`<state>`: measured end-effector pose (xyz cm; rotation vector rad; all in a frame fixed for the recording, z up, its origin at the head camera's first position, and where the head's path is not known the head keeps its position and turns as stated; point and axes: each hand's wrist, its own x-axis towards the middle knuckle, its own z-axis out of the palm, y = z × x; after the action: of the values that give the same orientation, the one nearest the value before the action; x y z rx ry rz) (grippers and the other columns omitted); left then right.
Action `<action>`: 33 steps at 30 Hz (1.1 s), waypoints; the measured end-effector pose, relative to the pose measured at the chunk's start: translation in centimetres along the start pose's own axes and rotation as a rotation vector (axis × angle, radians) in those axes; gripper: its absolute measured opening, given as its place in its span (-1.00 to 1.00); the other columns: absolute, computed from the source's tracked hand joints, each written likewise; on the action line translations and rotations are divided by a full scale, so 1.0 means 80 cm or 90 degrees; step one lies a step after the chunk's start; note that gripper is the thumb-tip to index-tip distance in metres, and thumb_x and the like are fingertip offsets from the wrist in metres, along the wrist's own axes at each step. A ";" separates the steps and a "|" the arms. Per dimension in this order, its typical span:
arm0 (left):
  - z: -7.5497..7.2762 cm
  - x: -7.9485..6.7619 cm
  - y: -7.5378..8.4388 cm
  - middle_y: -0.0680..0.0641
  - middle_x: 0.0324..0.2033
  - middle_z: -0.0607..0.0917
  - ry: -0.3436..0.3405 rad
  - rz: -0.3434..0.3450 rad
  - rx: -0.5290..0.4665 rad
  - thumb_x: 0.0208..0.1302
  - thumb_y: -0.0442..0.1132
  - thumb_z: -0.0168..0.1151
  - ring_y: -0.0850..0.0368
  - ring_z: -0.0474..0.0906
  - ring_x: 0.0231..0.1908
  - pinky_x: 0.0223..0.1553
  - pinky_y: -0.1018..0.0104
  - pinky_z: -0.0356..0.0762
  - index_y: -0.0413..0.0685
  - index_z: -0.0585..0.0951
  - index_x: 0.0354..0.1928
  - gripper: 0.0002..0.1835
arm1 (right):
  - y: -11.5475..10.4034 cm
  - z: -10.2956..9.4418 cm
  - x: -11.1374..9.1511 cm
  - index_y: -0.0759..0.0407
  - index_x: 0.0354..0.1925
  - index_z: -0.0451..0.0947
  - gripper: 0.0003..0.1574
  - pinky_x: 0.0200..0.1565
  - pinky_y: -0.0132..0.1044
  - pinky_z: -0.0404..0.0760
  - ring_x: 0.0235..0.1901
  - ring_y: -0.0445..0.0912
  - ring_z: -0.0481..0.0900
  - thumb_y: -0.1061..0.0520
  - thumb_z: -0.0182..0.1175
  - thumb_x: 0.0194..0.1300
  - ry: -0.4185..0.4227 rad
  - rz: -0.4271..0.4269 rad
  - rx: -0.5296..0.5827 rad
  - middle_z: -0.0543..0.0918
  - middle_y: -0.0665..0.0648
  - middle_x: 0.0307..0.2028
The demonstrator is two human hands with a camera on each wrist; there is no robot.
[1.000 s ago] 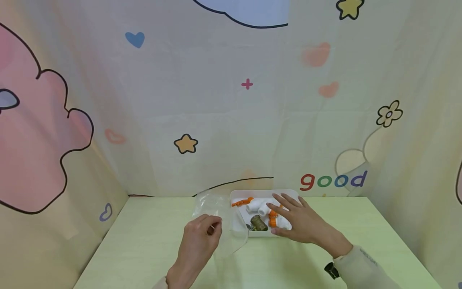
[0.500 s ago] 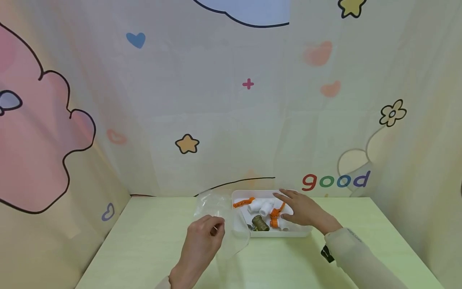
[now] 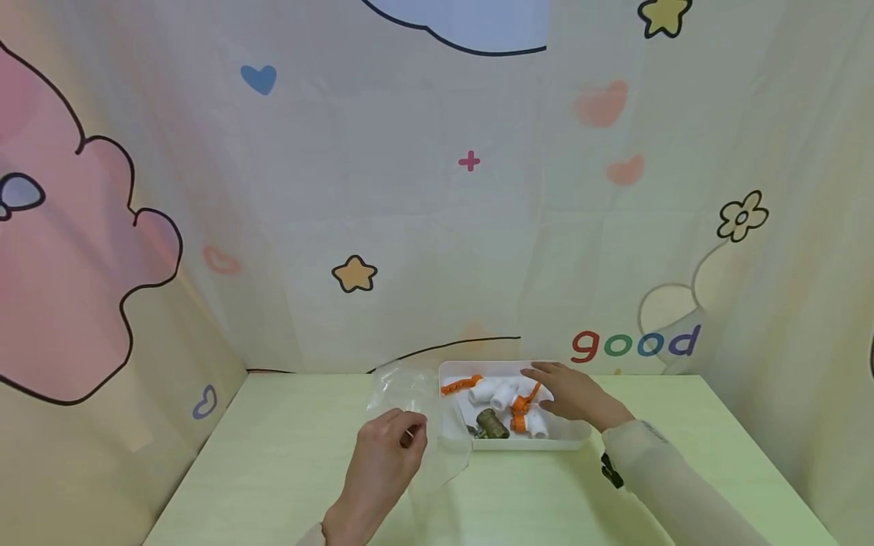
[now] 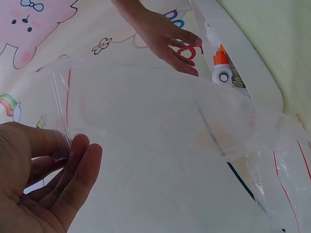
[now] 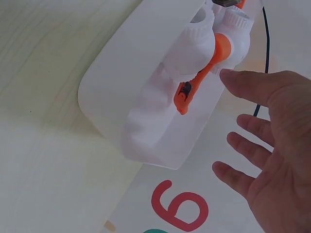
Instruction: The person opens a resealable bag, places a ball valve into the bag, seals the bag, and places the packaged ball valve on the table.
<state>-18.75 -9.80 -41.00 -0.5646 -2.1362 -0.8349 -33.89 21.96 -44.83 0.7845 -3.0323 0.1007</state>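
Note:
My left hand (image 3: 382, 459) pinches the edge of a clear plastic zip bag (image 4: 146, 121) between thumb and fingers. The bag hangs beside the tray's left end, overlapping it in the head view, and red lines run along it. A white tray (image 3: 529, 445) holds several white plastic ball valves (image 5: 192, 53) with orange handles (image 5: 194, 87). An olive-brown, ribbed fitting (image 3: 493, 424) lies near the tray's front. Over the tray's right end hovers my right hand (image 3: 573, 394), fingers extended and apart. In the right wrist view its thumb tip is close to a valve, with nothing gripped.
The pale wooden table (image 3: 287, 470) extends on both sides of the tray. Close behind it hangs a printed cloth backdrop (image 3: 410, 189). A small black object (image 3: 611, 470) shows at the right sleeve.
My right hand has drawn back to the right and slightly up from over the valves, uncovering more of the tray. The left hand and bag have barely moved.

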 end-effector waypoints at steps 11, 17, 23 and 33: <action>0.003 -0.001 -0.002 0.07 -0.57 0.69 -0.015 -0.010 0.006 -0.05 -0.55 0.38 0.43 0.52 -0.61 -0.53 0.70 0.44 -0.11 0.72 -0.48 -0.82 | 0.010 0.026 0.023 0.18 0.13 0.59 -0.46 0.14 0.08 0.57 0.10 0.20 0.59 0.28 0.38 0.14 -0.024 -0.022 -0.015 0.63 0.25 0.12; 0.003 -0.002 -0.002 0.06 -0.58 0.69 -0.015 -0.011 0.009 -0.05 -0.55 0.39 0.43 0.52 -0.60 -0.53 0.70 0.44 -0.13 0.72 -0.49 -0.83 | 0.006 0.030 0.023 0.18 0.04 0.64 -0.60 0.12 0.08 0.59 0.01 0.18 0.63 0.35 0.29 0.20 -0.033 -0.032 -0.037 0.69 0.24 0.00; 0.005 -0.002 -0.003 0.06 -0.60 0.67 -0.010 -0.008 0.014 -0.07 -0.55 0.40 0.43 0.51 -0.61 -0.53 0.69 0.44 -0.13 0.71 -0.50 -0.83 | 0.005 0.037 0.022 0.18 -0.08 0.65 -0.70 0.04 -0.01 0.63 -0.20 0.07 0.64 0.37 0.26 0.21 -0.021 -0.062 -0.075 0.70 0.17 -0.21; 0.004 -0.002 -0.002 0.11 -0.59 0.66 -0.013 -0.022 0.023 -0.06 -0.53 0.40 0.45 0.47 -0.58 -0.51 0.70 0.42 -0.09 0.71 -0.51 -0.83 | 0.010 0.049 0.023 0.09 -0.41 0.58 -0.84 -0.28 -0.22 0.55 -0.49 -0.10 0.38 0.33 0.27 0.22 0.006 -0.062 -0.107 0.53 0.03 -0.52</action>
<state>-18.91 -9.70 -41.35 -0.5214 -2.1816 -0.8100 -35.82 21.52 -48.72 0.9100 -2.9381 -0.1475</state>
